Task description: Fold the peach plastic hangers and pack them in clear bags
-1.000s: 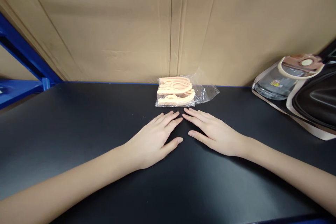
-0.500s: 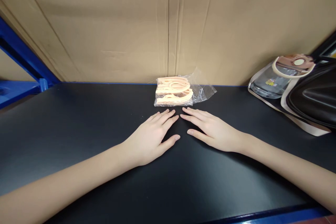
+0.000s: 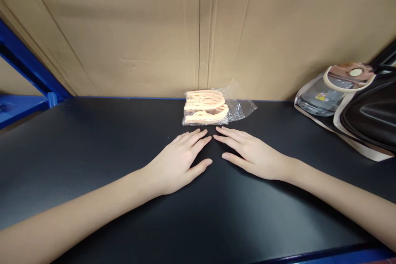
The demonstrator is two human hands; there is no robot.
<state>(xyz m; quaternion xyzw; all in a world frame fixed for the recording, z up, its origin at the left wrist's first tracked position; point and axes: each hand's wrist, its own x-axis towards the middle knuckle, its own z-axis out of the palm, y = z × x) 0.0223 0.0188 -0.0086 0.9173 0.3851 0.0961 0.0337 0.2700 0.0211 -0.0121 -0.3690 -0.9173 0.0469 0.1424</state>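
My left hand (image 3: 179,159) lies flat on the black tabletop (image 3: 123,140), fingers spread and holding nothing. Opposite it, my right hand (image 3: 252,154) rests palm down with its fingers stretched out, also holding nothing. The fingertips of both hands point towards each other, a small gap between them. Just beyond them lies a clear plastic bag (image 3: 239,107) with several pale peach, curved flat pieces (image 3: 206,107) inside; what kind they are I cannot tell. Neither hand appears to touch the bag.
A clear water bottle (image 3: 320,95) with a brownish lid and a cream strap (image 3: 363,146) stands at the right, beside a black bag (image 3: 371,117). Cardboard (image 3: 123,33) walls off the back. A blue metal frame (image 3: 31,68) rises at the left.
Both hands stay in place on the tabletop. The view has shifted very slightly, so the bottle and black bag appear a little further right.
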